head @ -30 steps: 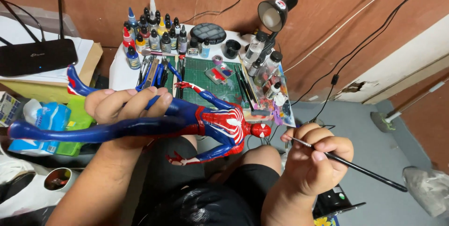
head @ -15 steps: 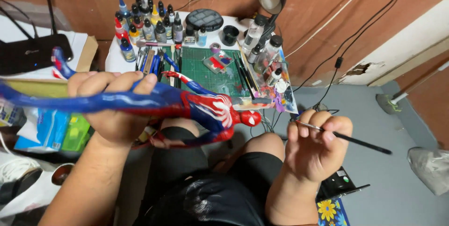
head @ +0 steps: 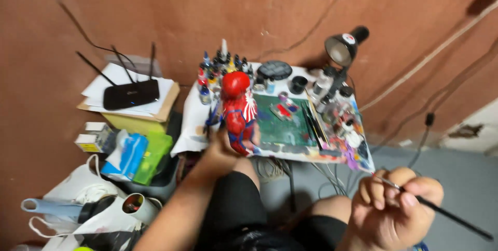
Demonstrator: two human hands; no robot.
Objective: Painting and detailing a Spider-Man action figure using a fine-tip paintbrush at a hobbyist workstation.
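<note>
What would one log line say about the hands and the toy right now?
left hand: holds red-and-blue figure upright | right hand: grips thin paintbrush | behind: paint table

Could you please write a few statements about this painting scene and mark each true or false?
1. The left hand holds a red and blue figure upright. True.
2. The right hand holds a pair of scissors. False: its fingers grip a thin paintbrush.
3. The desk lamp stands at the table's left edge. False: it stands on the right, at the back.
4. A black router sits on papers left of the table. True.
</note>
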